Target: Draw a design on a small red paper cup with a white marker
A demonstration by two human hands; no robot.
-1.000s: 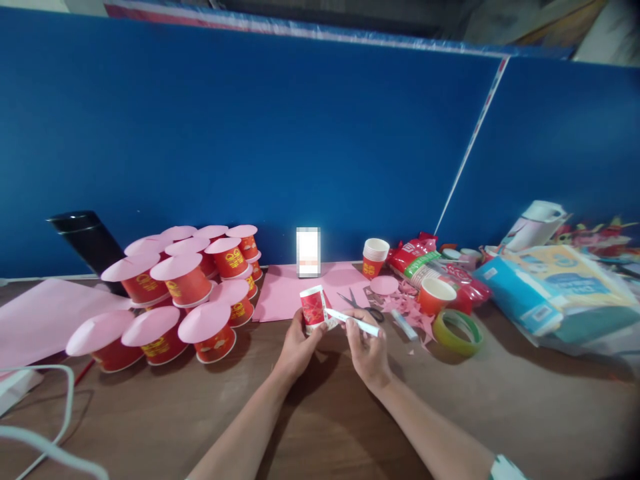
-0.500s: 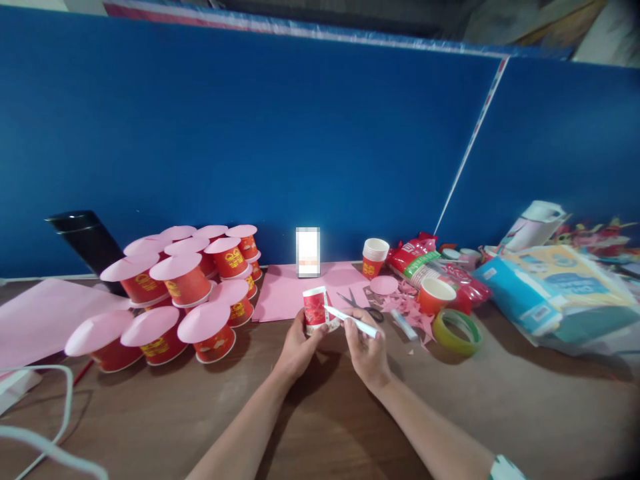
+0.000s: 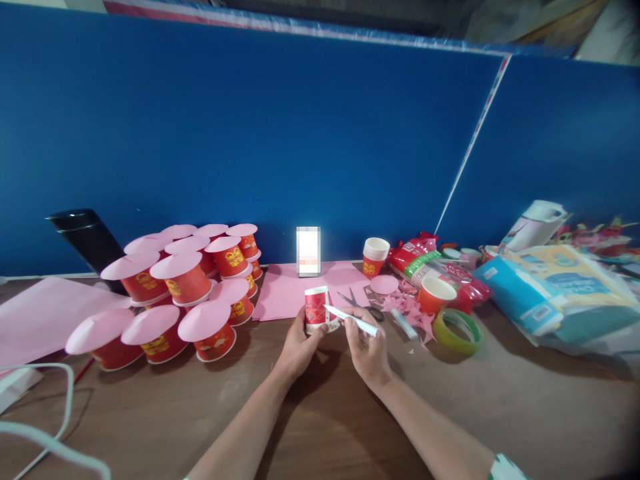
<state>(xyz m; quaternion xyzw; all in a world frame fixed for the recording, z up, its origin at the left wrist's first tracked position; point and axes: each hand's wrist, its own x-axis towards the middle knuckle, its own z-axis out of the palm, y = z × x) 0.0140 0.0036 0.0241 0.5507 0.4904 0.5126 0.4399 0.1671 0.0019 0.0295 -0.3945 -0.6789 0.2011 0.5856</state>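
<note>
A red and white patterned paper cup (image 3: 315, 308) is held over the table by my left hand (image 3: 301, 347), its fingers wrapped round the lower part. My right hand (image 3: 367, 350) grips a white marker pen (image 3: 356, 321), whose tip points at the white strip on the cup's side. Whether the tip touches the strip I cannot tell. Behind the hands lie pink paper sheets (image 3: 285, 293) and a pair of dark scissors (image 3: 374, 312). To the left, several red paper cups with pink paper cone tops (image 3: 203, 323) stand upside down in stacked rows.
Right of my hands lie pink scraps (image 3: 407, 300), a glue stick (image 3: 404, 325), a tape roll (image 3: 457, 331), a single cup (image 3: 437, 293) and a cup stack (image 3: 375, 257). A blue package (image 3: 520, 293) is farther right. A black bottle (image 3: 85, 237) and white cable (image 3: 55, 450) are left.
Almost nothing differs. The cup sits very slightly farther right in the view, with the pen still at its white strip.
</note>
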